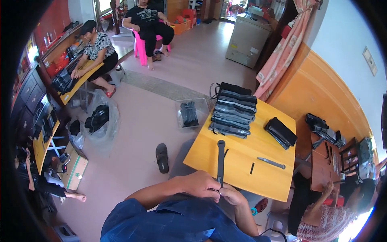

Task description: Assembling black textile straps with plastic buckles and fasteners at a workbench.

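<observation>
A long black strap (221, 163) with a rounded, holed far end lies over the near edge of the yellow table. My left hand (200, 184) is closed, fingers pinched at the strap's near end. My right hand (234, 195) is also closed there, its fingertips meeting the left ones. A tiny shiny spot shows between the fingertips, too small to name. Beside the strap lies a thin dark strip, partly covered by it. Farther right on the table are a short black strip (252, 168) and a grey-black strap piece (271, 163).
A tall stack of dark straps (234, 109) stands at the table's (238, 155) far side, with a smaller black bundle (280, 133) to its right. Beyond the left edge, a clear bin (181, 123) holds more straps. A slipper (162, 158) lies on the floor. Several people sit around.
</observation>
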Motion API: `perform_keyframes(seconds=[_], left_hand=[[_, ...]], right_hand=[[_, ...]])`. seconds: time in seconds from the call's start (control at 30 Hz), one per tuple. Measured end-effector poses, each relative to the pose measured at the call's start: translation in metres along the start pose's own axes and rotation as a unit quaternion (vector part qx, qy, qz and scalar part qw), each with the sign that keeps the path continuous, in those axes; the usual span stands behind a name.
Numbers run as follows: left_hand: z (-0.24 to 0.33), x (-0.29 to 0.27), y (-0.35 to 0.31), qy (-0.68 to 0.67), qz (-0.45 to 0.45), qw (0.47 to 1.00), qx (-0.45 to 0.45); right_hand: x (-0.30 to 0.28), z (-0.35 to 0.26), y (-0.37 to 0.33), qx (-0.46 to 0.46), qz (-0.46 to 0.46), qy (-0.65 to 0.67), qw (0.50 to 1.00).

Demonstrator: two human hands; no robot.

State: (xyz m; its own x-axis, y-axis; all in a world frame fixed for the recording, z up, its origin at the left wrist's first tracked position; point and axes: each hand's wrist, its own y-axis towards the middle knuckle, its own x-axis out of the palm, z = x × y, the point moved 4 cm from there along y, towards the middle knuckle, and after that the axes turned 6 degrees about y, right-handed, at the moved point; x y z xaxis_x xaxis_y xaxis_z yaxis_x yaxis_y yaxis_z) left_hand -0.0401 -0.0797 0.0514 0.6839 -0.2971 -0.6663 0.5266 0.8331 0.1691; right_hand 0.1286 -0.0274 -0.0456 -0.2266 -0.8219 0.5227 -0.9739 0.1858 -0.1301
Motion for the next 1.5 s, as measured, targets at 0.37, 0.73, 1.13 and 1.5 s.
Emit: perform_keyframes(seconds=[0.37,0.73,1.13,1.5], left_hand=[[-0.014,0.006,0.002,-0.144,-0.112,0.983,0.033],[-0.087,-0.108,-0.026,0.107,-0.005,0.986,-0.126],[-0.122,-0.213,-0.126,0.164,0.226,0.931,-0.233],[0.001,-0.206,-0.022,0.426,0.252,0.861,-0.120]], right_hand=[[0.012,-0.010,-0.006,0.023,-0.076,-0.078,0.994],[0.015,-0.010,-0.049,0.115,-0.109,-0.060,0.986],[0.007,-0.014,-0.071,0.173,-0.060,-0.167,0.969],[-0.013,0.011,-0.044,-0.003,0.172,-0.099,0.980]])
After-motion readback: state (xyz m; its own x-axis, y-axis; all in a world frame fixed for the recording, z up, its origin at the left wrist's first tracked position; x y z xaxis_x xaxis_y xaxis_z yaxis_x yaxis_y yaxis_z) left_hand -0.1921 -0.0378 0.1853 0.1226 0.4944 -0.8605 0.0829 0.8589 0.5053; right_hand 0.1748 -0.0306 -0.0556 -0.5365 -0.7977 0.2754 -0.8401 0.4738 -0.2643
